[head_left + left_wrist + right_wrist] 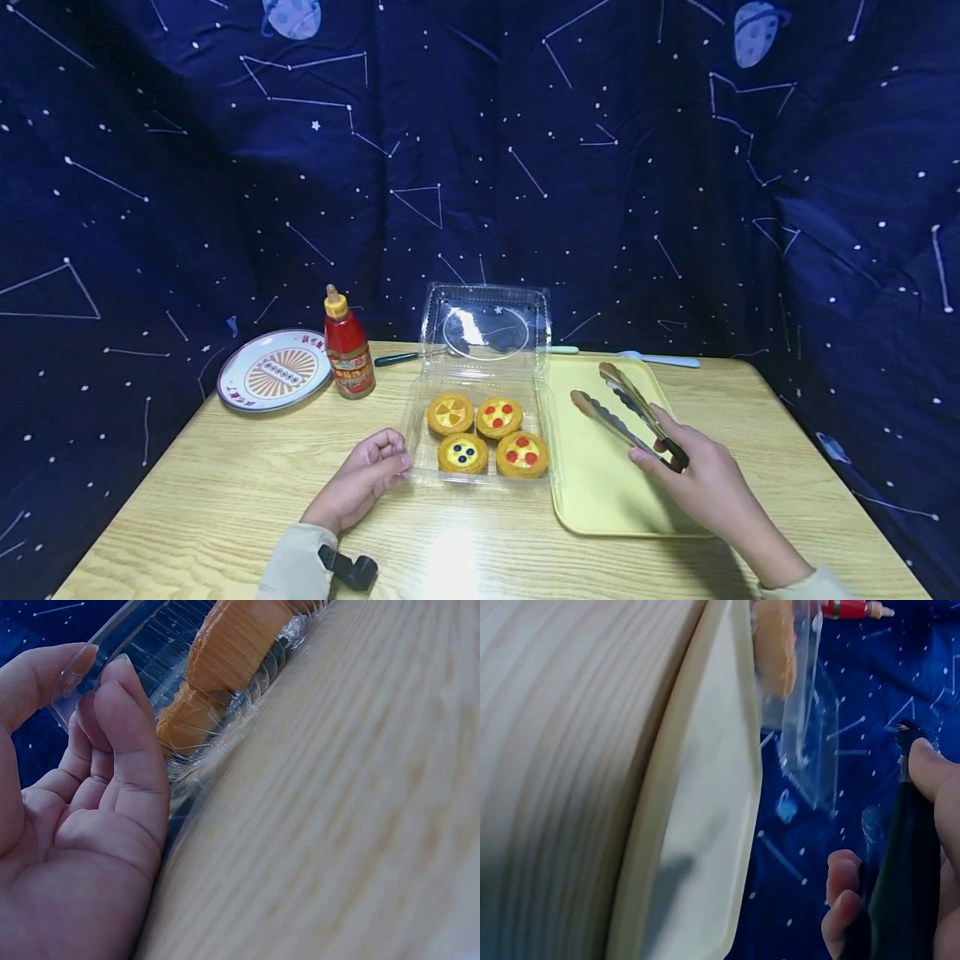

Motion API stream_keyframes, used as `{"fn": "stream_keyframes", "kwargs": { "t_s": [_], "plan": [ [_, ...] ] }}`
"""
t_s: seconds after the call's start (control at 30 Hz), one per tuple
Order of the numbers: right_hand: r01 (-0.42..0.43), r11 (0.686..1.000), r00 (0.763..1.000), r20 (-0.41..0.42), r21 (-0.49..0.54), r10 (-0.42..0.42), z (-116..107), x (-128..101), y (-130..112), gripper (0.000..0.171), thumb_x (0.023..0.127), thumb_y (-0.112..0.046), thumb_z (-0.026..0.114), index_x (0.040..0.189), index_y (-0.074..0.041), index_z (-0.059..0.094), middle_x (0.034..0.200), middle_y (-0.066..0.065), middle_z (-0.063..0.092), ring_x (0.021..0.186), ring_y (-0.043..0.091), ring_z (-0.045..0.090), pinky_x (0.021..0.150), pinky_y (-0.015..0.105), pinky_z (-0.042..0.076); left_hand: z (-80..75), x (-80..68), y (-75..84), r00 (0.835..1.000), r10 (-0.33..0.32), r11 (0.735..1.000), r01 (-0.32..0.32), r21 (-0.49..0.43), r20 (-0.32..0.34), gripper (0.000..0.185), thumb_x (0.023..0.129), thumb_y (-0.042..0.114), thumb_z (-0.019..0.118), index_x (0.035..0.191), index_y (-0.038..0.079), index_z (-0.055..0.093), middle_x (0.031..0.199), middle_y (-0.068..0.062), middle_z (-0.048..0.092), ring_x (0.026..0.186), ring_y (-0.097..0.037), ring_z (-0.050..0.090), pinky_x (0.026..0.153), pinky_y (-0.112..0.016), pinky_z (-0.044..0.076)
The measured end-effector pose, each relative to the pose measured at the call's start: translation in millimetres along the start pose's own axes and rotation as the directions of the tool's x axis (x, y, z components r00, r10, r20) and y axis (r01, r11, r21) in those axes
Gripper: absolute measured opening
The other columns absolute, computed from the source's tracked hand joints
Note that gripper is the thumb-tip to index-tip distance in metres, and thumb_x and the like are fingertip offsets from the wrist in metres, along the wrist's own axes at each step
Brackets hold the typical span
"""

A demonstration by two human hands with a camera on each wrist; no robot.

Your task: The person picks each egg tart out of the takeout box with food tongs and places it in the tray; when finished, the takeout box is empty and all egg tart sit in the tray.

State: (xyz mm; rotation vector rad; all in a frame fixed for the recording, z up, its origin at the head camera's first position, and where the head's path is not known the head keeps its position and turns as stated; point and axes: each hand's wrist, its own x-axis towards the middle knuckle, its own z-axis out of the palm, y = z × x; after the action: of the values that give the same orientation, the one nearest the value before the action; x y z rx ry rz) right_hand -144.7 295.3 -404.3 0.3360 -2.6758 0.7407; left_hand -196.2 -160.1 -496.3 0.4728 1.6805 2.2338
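Metal tongs [628, 412], gripped open by right hand [701, 483], may crush a tart [522, 453]; left hand [365, 477] pinches the light clamshell box [420, 471], which may slide

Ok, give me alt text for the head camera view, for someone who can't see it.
A right hand holds open tongs over a yellow tray, while the left hand touches the corner of an open clear box holding four tarts on a wooden table. A ketchup bottle and a patterned plate sit behind, to the left.
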Motion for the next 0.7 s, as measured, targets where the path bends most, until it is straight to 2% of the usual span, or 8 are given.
{"fn": "stream_keyframes", "kwargs": {
  "t_s": [0.2, 0.37, 0.47, 0.7],
  "plan": [
    [0.044, 0.999, 0.999, 0.014, -0.032, -0.043, 9.9, 8.2, -23.8, 0.065, 0.088, -0.04, 0.074, 0.14, -0.007, 0.055, 0.086, -0.004, 0.062, 0.062, 0.006, 0.045, 0.057, 0.028, 0.039, -0.8, 0.9, -1.6, 1.0, -0.009, 1.0, 0.009, 0.004, -0.008, 0.011, 0.095, 0.001, 0.057, 0.102, 0.006, 0.049, 0.092, -0.001, 0.053, 0.089, -0.013, 0.056, 0.085, -0.031, 0.054],
    [0.043, 0.999, 0.996, 0.081, -0.009, -0.042, 19.1, 17.0, -41.1, 0.064, 0.089, -0.046, 0.071, 0.138, -0.008, 0.056, 0.074, -0.009, 0.055, 0.062, 0.009, 0.044, 0.054, 0.026, 0.037, 0.1, 0.8, -0.6, 1.0, -0.023, 1.0, 0.023, -0.001, -0.018, 0.012, 0.096, 0.001, 0.058, 0.103, 0.004, 0.049, 0.091, -0.001, 0.052, 0.09, -0.015, 0.056, 0.087, -0.033, 0.053],
    [0.035, 0.999, 0.992, 0.117, 0.009, -0.036, 25.7, 22.9, -50.3, 0.064, 0.089, -0.048, 0.07, 0.138, -0.008, 0.057, 0.07, -0.009, 0.056, 0.064, 0.01, 0.047, 0.055, 0.026, 0.04, 0.9, 1.2, 0.7, 1.0, -0.023, 1.0, 0.023, -0.003, -0.017, 0.012, 0.095, 0.002, 0.058, 0.102, 0.005, 0.049, 0.092, -0.001, 0.052, 0.09, -0.015, 0.056, 0.087, -0.033, 0.053],
    [0.044, 0.999, 0.971, 0.232, 0.019, -0.047, 48.5, 40.5, -76.9, 0.065, 0.088, -0.047, 0.071, 0.139, -0.008, 0.057, 0.069, -0.011, 0.055, 0.06, 0.009, 0.045, 0.051, 0.027, 0.037, 0.0, 0.6, 1.4, 1.0, -0.016, 1.0, 0.016, 0.002, -0.01, 0.011, 0.096, 0.002, 0.058, 0.101, 0.006, 0.049, 0.092, -0.001, 0.052, 0.09, -0.015, 0.056, 0.086, -0.031, 0.053]
  ]
}}
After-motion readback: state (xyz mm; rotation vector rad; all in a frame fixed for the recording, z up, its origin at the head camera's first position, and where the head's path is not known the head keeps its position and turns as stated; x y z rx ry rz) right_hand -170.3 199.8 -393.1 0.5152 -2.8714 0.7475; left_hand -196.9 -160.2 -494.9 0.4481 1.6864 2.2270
